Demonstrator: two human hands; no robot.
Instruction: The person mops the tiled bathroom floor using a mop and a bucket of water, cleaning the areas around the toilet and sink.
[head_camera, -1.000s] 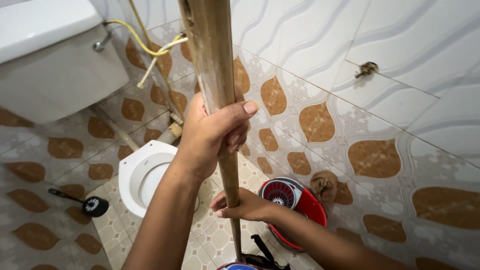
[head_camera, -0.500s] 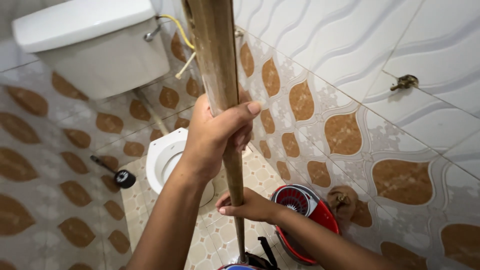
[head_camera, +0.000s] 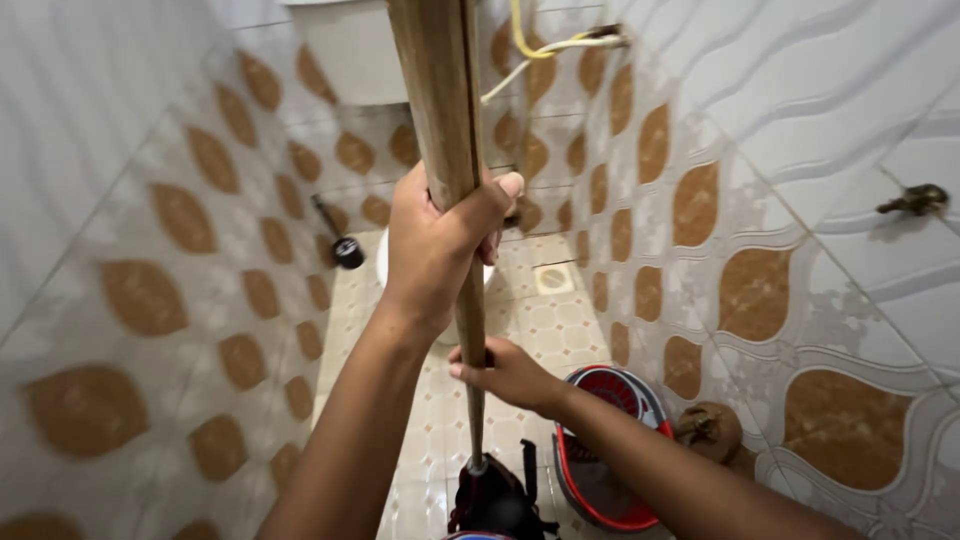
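View swung left; mop handle (head_camera: 447, 120) upright, both hands gripping, head down.

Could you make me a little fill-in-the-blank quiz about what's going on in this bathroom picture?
1. Both hands grip a long ____ mop handle.
2. On the handle, the left hand sits ____ the right hand.
3. The mop bucket by the right-hand wall is ____ in colour.
4. The black toilet brush leans against the ____ wall.

Missing words: wooden; above; red; left
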